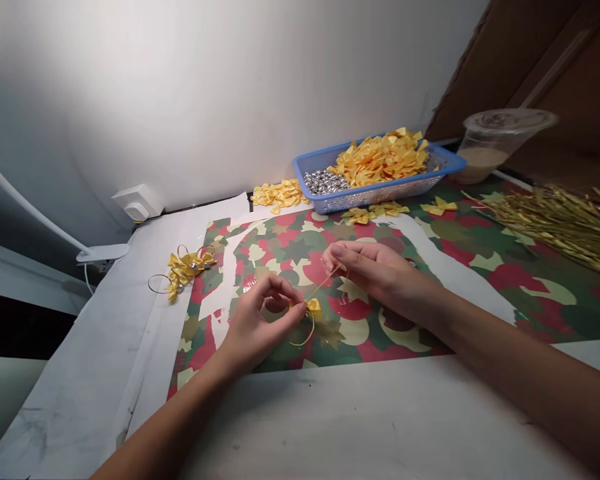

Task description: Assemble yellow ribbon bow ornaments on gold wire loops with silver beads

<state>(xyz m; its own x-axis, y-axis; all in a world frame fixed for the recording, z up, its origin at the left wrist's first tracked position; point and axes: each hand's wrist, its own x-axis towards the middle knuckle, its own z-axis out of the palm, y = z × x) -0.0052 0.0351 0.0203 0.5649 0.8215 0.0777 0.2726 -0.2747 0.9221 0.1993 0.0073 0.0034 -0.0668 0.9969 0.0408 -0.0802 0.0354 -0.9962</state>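
Fingers (pixel 289 293) of the left hand (pixel 260 327) pinch together on a thin curved gold wire (pixel 300 337), with a small yellow satin ribbon bow (pixel 313 308) just beside the fingertips, while the right hand's (pixel 380 273) thumb and forefinger (pixel 331 255) close on the wire's straight end, both above a red-and-green patterned paper sheet (pixel 520 277).

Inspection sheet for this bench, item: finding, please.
Surface: white-covered bench under red-and-green patterned paper.
Job's things: yellow satin bow on gold wire.
Clutter: wire bundle; beaded bows; blue basket of loose bows and silver beads; lidded plastic cup.
Grippers: left hand fingers pinch the bow; right hand fingers pinch the wire's upper end.
Cables: thin white cable below the lamp.
Surroundings: white wall, wall socket, clip lamp, brown cardboard.
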